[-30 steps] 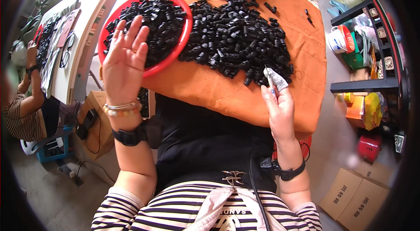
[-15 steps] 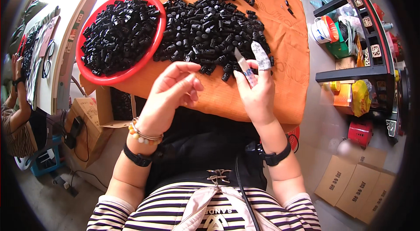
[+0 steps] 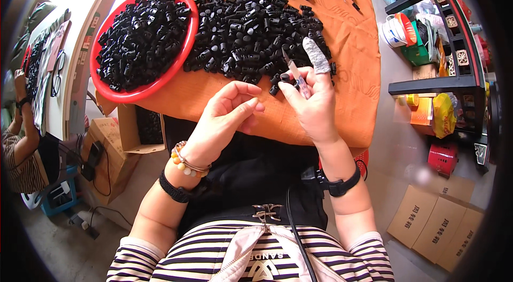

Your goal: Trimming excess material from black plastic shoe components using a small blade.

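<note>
While right hand (image 3: 316,109) grips knife (image 3: 294,71), black pieces (image 3: 251,36) lie beyond.

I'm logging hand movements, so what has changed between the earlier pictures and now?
The left hand, spread open at the red basin a second ago, has moved right and toward the body, its fingers now loosely curled near the right hand. A small black cylindrical piece now appears to be at the right thumb. The right hand kept its knife; basin and black pile stayed put.
</note>
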The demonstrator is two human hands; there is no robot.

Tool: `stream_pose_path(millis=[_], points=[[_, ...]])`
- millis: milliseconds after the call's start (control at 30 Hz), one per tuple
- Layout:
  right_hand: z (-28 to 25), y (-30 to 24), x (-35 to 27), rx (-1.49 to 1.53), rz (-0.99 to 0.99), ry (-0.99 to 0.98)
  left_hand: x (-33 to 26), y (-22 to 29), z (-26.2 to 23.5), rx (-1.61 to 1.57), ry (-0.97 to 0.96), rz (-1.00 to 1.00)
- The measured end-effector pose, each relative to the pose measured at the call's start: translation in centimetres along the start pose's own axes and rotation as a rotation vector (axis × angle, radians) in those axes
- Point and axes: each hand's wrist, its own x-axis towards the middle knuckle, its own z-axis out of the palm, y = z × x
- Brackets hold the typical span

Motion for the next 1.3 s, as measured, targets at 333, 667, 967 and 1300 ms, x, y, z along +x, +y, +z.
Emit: stream_pose_path(millis=[333, 667, 967, 1300], points=[[1.5, -3.6, -1.8, 0.334, 0.185, -0.139, -0.2, 0.1, 0.2, -0.242, -0.141, 0.021], [1.3, -3.5, -2.1, 0.303, 0.125, -0.140, -0.3, -0.2, -0.5, -0.577, -0.259, -0.030], [1.9, -4.2, -2.5, 0.483, 0.158, -0.181, -0.4, -0.3, -0.5, -0.606, -0.311, -0.045], [2.0, -3.8, -2.6, 0.381, 0.158, -0.138, -0.8, 0.2, 0.2, -0.457, -0.226, -0.020]])
